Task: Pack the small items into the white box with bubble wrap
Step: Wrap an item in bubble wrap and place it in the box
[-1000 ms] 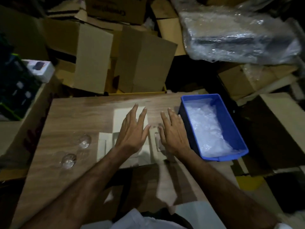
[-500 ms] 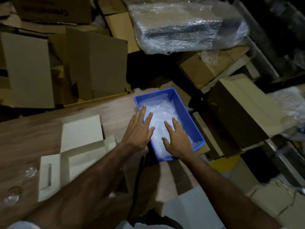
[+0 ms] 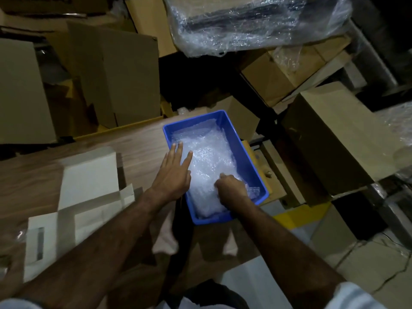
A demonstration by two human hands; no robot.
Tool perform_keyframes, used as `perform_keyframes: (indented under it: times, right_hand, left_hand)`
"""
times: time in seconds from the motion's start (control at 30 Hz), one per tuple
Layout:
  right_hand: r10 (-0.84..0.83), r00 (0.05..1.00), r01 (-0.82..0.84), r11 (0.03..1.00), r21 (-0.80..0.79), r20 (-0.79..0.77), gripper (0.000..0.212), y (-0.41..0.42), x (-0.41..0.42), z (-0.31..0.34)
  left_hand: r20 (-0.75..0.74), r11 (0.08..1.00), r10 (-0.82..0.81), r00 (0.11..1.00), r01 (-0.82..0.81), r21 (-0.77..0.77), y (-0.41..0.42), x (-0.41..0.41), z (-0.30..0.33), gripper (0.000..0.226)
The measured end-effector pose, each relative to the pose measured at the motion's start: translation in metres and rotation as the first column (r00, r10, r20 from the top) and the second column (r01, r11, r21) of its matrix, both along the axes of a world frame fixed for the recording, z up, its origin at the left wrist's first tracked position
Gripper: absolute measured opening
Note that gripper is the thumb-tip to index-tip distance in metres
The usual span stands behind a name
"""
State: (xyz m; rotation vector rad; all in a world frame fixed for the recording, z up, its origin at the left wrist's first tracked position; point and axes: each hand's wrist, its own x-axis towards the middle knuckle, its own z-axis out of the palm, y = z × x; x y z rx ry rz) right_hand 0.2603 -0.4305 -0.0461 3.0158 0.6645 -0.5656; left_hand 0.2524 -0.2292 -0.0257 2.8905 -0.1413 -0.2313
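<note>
Both hands in the blue bin (image 3: 249, 161)

My left hand (image 3: 172, 176) lies flat, fingers spread, on the bubble wrap (image 3: 209, 157); my right hand (image 3: 231, 189) pinches it. No readable writing anywhere.

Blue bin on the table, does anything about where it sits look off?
Yes. The blue bin sits at the table's right edge, its right side apparently overhanging it, while both hands work the bubble wrap inside.

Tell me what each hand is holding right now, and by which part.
The right hand grips the bubble wrap near its near-right edge inside the blue bin. The left hand holds nothing; its straight fingers rest flat on the wrap.
</note>
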Motion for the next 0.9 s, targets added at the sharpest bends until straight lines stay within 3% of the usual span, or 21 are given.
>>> perform_keyframes:
  times: [0.13,0.3,0.47,0.6,0.77,0.9]
  right_hand:
    - [-0.016,0.998,0.012,0.998,0.06,0.059,0.026,-0.002,0.001,-0.003]
    - [-0.054,0.998,0.046,0.955,0.292,0.02,0.032,-0.01,-0.002,0.006]
    - [-0.139,0.981,0.063,0.887,0.457,0.134,0.034,-0.013,-0.011,0.009]
    - [-0.137,0.944,-0.025,0.878,0.478,0.301,0.035,-0.019,-0.014,0.008]
    - [-0.141,0.935,-0.014,0.902,0.432,0.326,0.04,-0.022,-0.018,0.021]
    - [-0.15,0.916,-0.044,0.884,0.465,0.372,0.04,-0.021,-0.024,0.036]
  left_hand:
    - [-0.007,1.0,0.008,1.0,-0.008,-0.015,0.0,-0.001,0.002,0.068]
    - [-0.015,0.999,0.022,1.0,-0.023,-0.032,-0.001,-0.001,0.003,0.068]
    - [-0.004,0.999,0.011,1.0,-0.011,-0.044,-0.001,-0.003,0.004,0.07]
    - [-0.019,0.996,-0.042,0.999,0.041,-0.083,0.004,-0.007,0.009,0.076]
    - [0.026,0.989,-0.106,0.994,0.108,-0.105,0.0,-0.003,0.011,0.085]
    - [0.128,0.975,-0.106,0.986,0.128,-0.182,-0.007,-0.001,0.014,0.056]
